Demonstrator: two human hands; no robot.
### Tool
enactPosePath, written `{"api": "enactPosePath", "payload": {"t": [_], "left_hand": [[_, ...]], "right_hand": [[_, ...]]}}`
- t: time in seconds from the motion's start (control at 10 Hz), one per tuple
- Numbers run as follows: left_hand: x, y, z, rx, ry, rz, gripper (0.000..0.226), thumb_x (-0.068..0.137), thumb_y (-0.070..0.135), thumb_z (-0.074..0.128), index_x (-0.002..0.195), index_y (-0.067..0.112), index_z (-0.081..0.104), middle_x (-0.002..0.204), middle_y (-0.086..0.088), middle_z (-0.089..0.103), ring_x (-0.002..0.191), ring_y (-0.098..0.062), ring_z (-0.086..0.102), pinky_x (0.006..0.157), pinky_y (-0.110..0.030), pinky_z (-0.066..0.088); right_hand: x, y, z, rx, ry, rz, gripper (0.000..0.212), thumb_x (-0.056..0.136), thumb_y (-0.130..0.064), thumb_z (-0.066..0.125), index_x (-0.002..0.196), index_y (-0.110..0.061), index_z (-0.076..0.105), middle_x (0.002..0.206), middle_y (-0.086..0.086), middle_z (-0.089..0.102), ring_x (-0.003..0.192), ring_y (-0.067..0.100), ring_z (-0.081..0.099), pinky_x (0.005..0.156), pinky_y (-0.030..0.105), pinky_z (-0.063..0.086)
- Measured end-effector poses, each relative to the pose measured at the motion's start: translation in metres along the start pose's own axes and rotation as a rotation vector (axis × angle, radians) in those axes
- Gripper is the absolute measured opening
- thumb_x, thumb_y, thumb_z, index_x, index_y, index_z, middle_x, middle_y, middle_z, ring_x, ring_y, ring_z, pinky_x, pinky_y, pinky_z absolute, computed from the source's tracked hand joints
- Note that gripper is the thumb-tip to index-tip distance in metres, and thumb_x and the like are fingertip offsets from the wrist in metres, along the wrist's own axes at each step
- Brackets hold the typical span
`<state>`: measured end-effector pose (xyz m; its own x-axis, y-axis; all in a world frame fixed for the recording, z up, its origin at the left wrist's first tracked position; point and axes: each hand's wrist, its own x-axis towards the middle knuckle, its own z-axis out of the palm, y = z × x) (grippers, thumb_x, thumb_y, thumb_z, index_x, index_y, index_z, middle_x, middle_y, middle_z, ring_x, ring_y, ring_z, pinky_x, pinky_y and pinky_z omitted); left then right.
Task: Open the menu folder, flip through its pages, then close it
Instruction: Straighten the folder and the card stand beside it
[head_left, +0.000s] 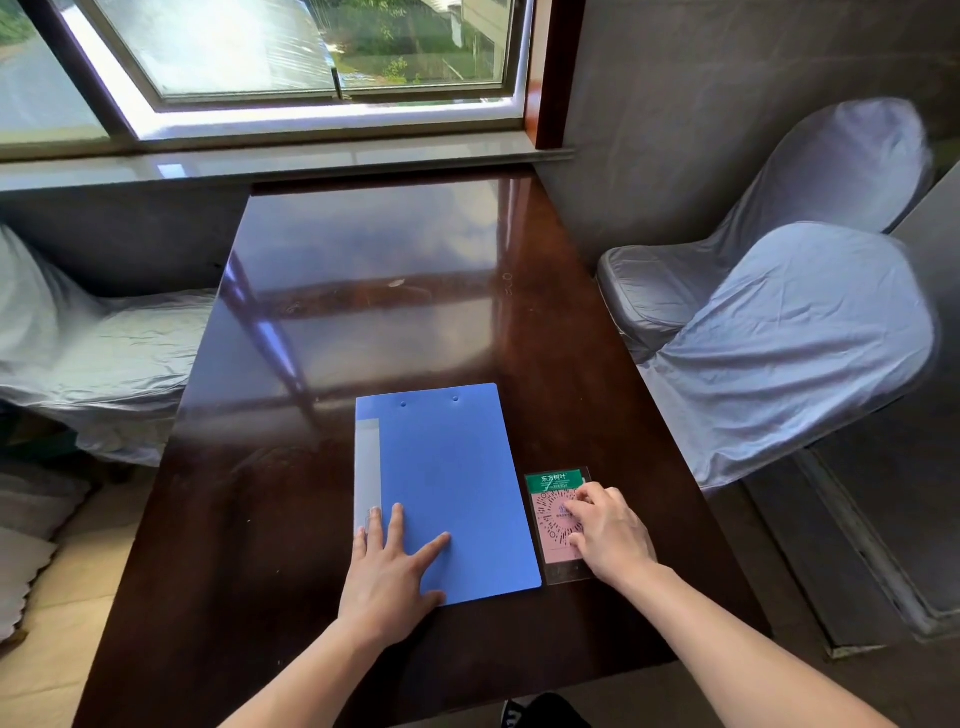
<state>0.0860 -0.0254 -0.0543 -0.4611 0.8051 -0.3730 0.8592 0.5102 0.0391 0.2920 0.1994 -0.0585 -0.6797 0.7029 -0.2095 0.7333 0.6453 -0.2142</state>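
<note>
So, dark glossy worktop (363, 291) fills the frame, window (291, 52) at 12 o'clock, covered chairs (789, 332) at 3 and another covered seat (78, 338) at 9. Blue folder (457, 483) lies closed and flat near the worktop's 6 o'clock edge. Left hand (387, 577) rests flat on the folder's 7 o'clock corner, fingers spread, holding nothing. QR card (553, 514) sits just beside the folder at 3 o'clock. Right hand (610, 535) on the card, fingers curled, fingertips touching it; no clear grip.
</note>
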Motion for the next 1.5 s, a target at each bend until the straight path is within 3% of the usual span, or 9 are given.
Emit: {"api": "enactPosePath", "payload": {"t": [1.5], "left_hand": [[0.003, 0.000, 0.001, -0.011, 0.011, 0.026, 0.073, 0.086, 0.068, 0.050, 0.145, 0.060, 0.008, 0.166, -0.018, -0.006, 0.149, -0.046, -0.014, 0.122, -0.056, -0.001]], "right_hand": [[-0.002, -0.006, 0.002, 0.031, 0.010, 0.005, 0.045, 0.088, -0.029, 0.069, 0.131, -0.023, 0.059, 0.140, -0.001, 0.049, 0.123, 0.019, 0.047, 0.097, 0.034, 0.052]]}}
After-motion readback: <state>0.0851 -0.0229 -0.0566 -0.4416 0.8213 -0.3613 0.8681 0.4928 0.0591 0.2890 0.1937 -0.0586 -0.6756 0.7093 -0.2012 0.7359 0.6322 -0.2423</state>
